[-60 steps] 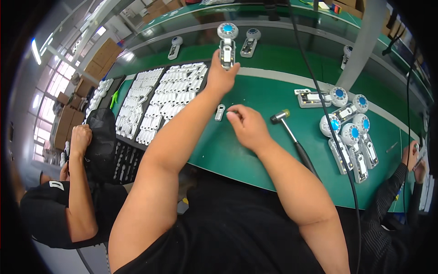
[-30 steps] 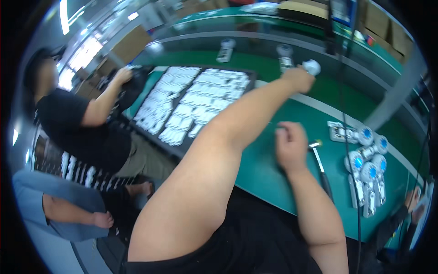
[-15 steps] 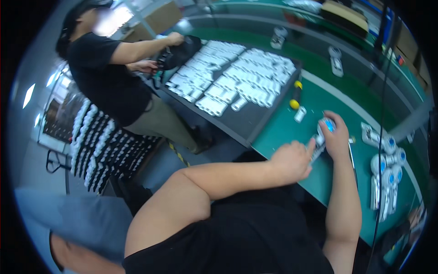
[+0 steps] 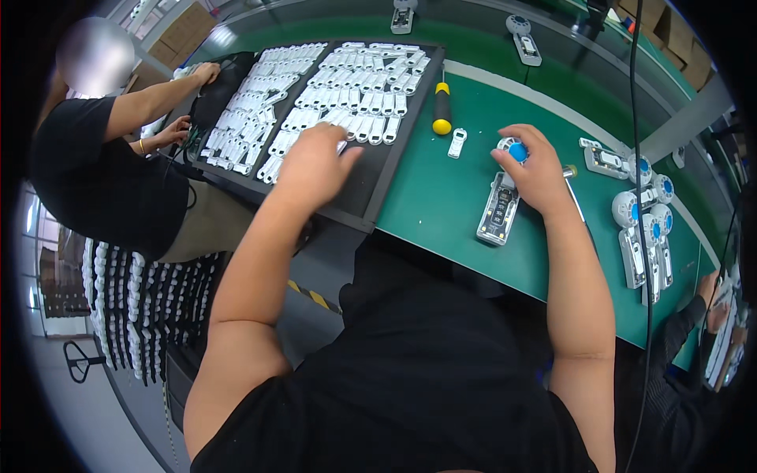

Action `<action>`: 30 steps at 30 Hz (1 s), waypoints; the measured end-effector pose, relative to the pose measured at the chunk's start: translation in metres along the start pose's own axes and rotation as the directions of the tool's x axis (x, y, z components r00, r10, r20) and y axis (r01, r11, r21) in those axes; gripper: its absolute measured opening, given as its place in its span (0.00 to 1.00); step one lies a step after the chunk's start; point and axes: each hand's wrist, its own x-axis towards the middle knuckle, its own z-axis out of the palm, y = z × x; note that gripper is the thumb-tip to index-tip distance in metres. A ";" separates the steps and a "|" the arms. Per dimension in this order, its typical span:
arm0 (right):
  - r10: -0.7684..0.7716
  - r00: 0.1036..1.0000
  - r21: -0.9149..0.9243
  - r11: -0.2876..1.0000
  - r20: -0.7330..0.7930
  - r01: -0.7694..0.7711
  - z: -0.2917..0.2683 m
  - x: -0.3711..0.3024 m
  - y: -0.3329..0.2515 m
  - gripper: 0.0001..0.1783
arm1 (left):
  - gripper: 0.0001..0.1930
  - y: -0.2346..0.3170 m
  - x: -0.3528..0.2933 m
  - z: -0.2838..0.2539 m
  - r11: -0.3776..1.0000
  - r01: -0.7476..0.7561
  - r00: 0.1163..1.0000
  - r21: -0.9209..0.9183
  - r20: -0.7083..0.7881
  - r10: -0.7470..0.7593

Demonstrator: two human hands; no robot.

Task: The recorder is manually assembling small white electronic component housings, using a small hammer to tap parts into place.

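Note:
My right hand [image 4: 536, 165] is closed round the round, blue-centred head of a white handheld device [image 4: 498, 211]. The device's long body rests on the green table with its dark inner board and small parts exposed. My left hand [image 4: 315, 162] is over the dark tray [image 4: 367, 177], above rows of small white casing pieces [image 4: 359, 98]. Its thumb stands apart from the fingers; a bit of white shows by the fingertips, and I cannot tell whether they touch it. A single white casing piece [image 4: 457, 143] lies on the table between tray and device.
A yellow-and-black screwdriver [image 4: 442, 110] lies beside the tray. Several similar devices [image 4: 646, 229] are grouped at right, near a metal rod-like tool [image 4: 576, 193]. Two more sit on the green belt [image 4: 465, 31] beyond. A co-worker [image 4: 118, 165] handles a black bag at left.
My left hand has left the device and moved left to the tray. My right hand still holds the device's head. The view has shifted, showing the device's open body.

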 end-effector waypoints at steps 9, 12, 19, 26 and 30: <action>-0.193 0.938 -0.146 0.977 -0.289 0.156 0.009 -0.001 -0.001 0.20 | 0.15 -0.051 0.005 0.034 1.000 0.007 1.000 -0.026 -0.021 -0.007; -0.228 0.916 -0.139 0.972 -0.332 0.191 -0.007 -0.019 -0.028 0.20 | 0.11 -0.019 -0.003 0.008 0.976 0.028 0.999 -0.216 -0.038 -0.038; 0.096 0.938 0.884 0.314 0.334 -0.347 0.017 -0.061 -0.087 0.16 | 0.13 0.096 -0.016 0.016 0.569 -0.728 0.682 -0.383 -0.494 0.540; 0.175 0.978 0.912 0.370 0.116 -0.174 0.002 -0.086 -0.064 0.20 | 0.21 0.113 -0.005 0.039 0.407 -0.815 0.579 -0.413 -0.548 0.604; 0.234 0.971 0.829 0.552 -0.051 -0.090 -0.026 -0.094 -0.041 0.23 | 0.30 0.119 -0.008 0.053 0.697 -0.485 0.874 -0.528 -0.261 0.410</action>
